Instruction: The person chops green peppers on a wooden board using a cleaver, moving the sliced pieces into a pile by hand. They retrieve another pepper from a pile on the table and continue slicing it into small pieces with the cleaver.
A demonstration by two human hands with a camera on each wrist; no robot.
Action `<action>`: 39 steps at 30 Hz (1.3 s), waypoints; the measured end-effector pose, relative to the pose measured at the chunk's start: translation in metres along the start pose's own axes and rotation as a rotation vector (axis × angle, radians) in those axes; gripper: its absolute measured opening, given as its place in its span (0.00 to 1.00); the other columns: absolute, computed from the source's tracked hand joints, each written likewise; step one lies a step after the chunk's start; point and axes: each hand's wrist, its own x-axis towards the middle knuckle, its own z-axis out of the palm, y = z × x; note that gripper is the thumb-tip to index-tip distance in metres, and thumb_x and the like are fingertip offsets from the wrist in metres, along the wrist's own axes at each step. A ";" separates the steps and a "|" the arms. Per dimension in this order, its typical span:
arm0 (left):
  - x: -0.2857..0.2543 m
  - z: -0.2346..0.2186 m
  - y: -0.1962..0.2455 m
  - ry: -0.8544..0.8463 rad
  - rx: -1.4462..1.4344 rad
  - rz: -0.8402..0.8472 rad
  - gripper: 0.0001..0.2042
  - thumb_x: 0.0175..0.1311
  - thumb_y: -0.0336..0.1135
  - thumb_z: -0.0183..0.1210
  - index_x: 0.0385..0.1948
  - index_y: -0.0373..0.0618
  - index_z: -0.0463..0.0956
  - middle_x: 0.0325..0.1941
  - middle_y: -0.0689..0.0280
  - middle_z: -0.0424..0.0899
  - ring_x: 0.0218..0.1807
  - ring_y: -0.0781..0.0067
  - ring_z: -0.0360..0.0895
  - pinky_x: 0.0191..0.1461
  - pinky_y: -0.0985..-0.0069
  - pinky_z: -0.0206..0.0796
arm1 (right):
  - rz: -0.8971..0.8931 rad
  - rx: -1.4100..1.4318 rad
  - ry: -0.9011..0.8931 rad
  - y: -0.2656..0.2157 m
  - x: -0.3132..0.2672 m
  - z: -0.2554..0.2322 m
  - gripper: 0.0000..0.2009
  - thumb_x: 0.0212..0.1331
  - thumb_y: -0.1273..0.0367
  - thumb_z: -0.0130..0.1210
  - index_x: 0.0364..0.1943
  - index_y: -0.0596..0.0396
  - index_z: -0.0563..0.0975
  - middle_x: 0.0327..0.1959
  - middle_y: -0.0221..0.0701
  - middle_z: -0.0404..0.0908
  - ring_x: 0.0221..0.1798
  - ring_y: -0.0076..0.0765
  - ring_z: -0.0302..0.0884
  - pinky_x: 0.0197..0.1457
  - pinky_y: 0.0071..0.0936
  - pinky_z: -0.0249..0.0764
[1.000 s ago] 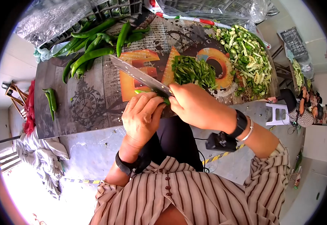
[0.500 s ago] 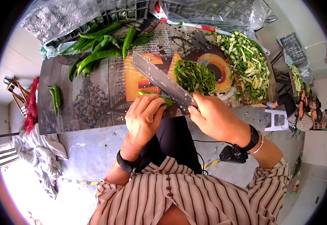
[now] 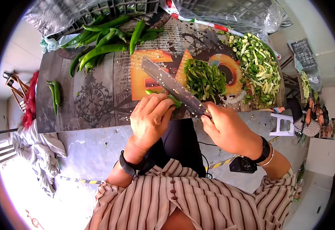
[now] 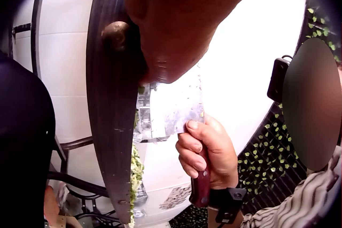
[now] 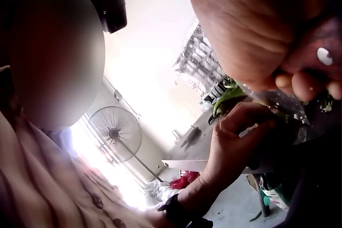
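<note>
we see the near edge of the table (image 3: 69,120) run just beside the left hand (image 3: 149,119), while the right hand (image 3: 229,128) sits mostly out over the floor (image 3: 87,149), with room about it to move. between the pile of whole peppers (image 3: 103,50) at far left and the near edge, we have open room on the planks. at the right end a chopped heap (image 3: 259,71) spreads along the edge, and strips (image 3: 205,78) lie near the knife (image 3: 171,85), on its right.

we find the right fingers wrapped round the knife's handle, and the left fingers bent over a green pepper (image 3: 177,102), holding it near the table's edge. the knife points away from the person and leftward on a slant; the pepper's long axis slants the same way but flatter, an end showing either side of the left hand. we cannot tell whether blade and pepper touch.

we read orange letters (image 3: 137,86) on the tabletop, an e and an o; the finer script is too small to read.
</note>
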 end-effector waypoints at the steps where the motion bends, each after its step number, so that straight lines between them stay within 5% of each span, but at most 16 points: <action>1: 0.001 0.000 0.000 0.015 -0.011 0.005 0.11 0.44 0.27 0.69 0.31 0.49 0.81 0.36 0.69 0.81 0.35 0.64 0.78 0.40 0.72 0.70 | 0.001 0.000 -0.003 0.000 0.000 -0.001 0.08 0.63 0.71 0.50 0.33 0.65 0.67 0.20 0.51 0.74 0.26 0.62 0.74 0.29 0.51 0.68; 20: 0.001 -0.002 0.000 -0.008 0.003 0.009 0.12 0.44 0.26 0.69 0.33 0.48 0.81 0.39 0.68 0.81 0.37 0.63 0.77 0.41 0.71 0.71 | -0.055 0.000 -0.044 0.007 0.031 0.017 0.09 0.59 0.72 0.51 0.35 0.66 0.67 0.21 0.50 0.75 0.28 0.61 0.75 0.32 0.50 0.70; 29: 0.009 -0.025 -0.008 -0.048 0.021 0.018 0.14 0.48 0.26 0.65 0.39 0.44 0.80 0.43 0.63 0.80 0.49 0.58 0.76 0.54 0.64 0.69 | -0.085 -0.006 -0.025 0.009 0.034 0.019 0.09 0.63 0.71 0.50 0.32 0.65 0.67 0.21 0.51 0.73 0.27 0.63 0.72 0.30 0.48 0.67; 39: 0.004 -0.017 -0.013 -0.068 -0.065 -0.041 0.11 0.49 0.23 0.65 0.36 0.40 0.81 0.43 0.61 0.83 0.46 0.58 0.79 0.50 0.68 0.71 | -0.098 0.010 -0.037 0.009 0.040 0.017 0.09 0.59 0.71 0.51 0.30 0.66 0.68 0.22 0.53 0.74 0.29 0.63 0.74 0.33 0.50 0.69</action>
